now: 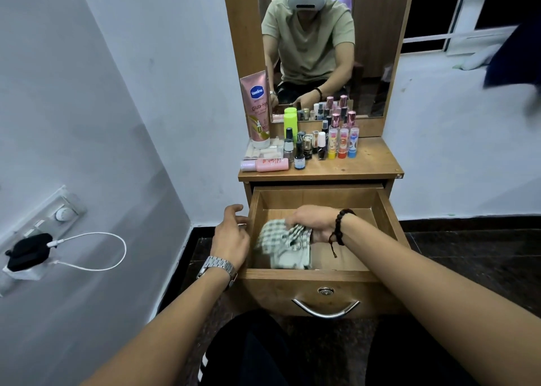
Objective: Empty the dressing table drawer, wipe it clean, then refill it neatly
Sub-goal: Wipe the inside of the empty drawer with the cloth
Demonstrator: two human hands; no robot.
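The wooden drawer (383,207) of the dressing table stands pulled open, and only a cloth lies inside it. My right hand (314,220) is inside the drawer and grips a bunched green-and-white checked cloth (282,243) against the drawer floor. My left hand (231,233) hovers just outside the drawer's left wall with its fingers loosely curled, holding nothing. On the table top (369,163) stand several nail polish bottles (306,148), three lip balm sticks (343,142), a tall pink lotion tube (257,107), a lime green bottle (290,122) and a pink bottle lying flat (268,164).
A mirror (322,43) rises behind the table top. A white wall runs along the left with a switch panel (61,214), a black charger (27,251) and a looping white cable (96,251). The drawer front carries a metal handle (326,309). Dark floor lies below.
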